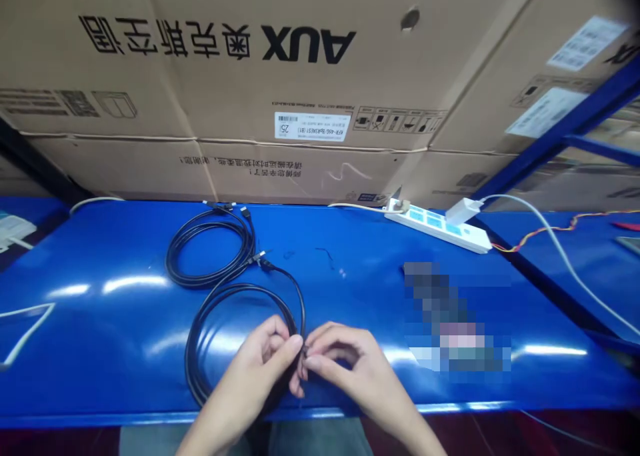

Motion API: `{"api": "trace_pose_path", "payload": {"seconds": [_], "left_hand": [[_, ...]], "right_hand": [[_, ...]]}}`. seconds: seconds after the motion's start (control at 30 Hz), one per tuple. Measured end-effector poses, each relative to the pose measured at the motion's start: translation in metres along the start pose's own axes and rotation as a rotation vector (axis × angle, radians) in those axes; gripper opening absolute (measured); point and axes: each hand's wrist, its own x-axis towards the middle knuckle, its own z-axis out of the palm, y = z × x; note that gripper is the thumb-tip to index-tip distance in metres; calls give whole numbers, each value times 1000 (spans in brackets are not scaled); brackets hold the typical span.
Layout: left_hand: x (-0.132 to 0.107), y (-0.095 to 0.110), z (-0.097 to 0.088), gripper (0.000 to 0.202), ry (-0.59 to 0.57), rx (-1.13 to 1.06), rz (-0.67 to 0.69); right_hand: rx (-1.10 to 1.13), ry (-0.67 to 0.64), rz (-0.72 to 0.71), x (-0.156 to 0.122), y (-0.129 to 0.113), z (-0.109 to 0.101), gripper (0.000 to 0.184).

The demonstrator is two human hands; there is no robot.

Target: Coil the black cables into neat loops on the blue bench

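Observation:
A coiled black cable (pixel 194 349) lies near the front edge of the blue table. My left hand (pixel 273 356) grips the right side of this coil, its thumb pressed on the strands. Close beside it, my right hand (pixel 340 356) pinches at the same bundle; a small dark bit shows at the fingertips, too small to name. One end of the cable, with a plug (pixel 267 264), loops up behind my hands. Farther back rests a second coiled black cable (pixel 173 259), with silver-tipped plugs (pixel 220 207) at its top.
A white power strip (pixel 435 227) with a white charger (pixel 463 211) sits at the back right. A blurred-out object (pixel 455 323) lies right of my hands. Large cardboard boxes (pixel 240 96) stand behind the blue table (pixel 360 296). Blue metal uprights (pixel 555 123) flank the right side.

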Motion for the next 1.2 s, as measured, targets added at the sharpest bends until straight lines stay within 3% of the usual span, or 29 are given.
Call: {"api": "trace_pose_path", "payload": {"seconds": [0.23,0.4,0.47,0.53,0.6,0.63,0.67,0.73,0.87,0.93,1.03,1.2], "left_hand": [[2,-3,1,39,11,-4,29],[3,-5,-1,35,48,76,17],[2,-5,-2,33,38,94,11],[2,-5,-2,31,14,94,10],[1,-4,-2,31,-4,82,18],[1,-4,-2,32,-2,75,22],[1,-4,-2,33,3,69,23],[0,-3,-2,34,14,54,24],[0,-3,-2,38,7,21,28],[0,-4,-3,37,-1,21,24],[1,-5,-4,36,-22,25,34],[2,-5,-2,36,-31,49,44]], "right_hand": [[48,20,85,8,-2,2,37],[-3,59,36,5,3,-4,33],[-195,78,-134,4,6,-9,20],[-480,53,-419,2,8,-14,7],[-705,27,-662,-1,9,-18,18],[-754,35,-710,-2,9,-18,21],[-758,62,-698,-5,9,-18,20],[-647,132,-524,-11,8,-16,12],[-157,147,-17,-24,9,-9,32],[30,107,110,-25,11,-6,39],[130,126,153,-20,15,-3,40],[73,159,59,-11,13,-1,34]]}}
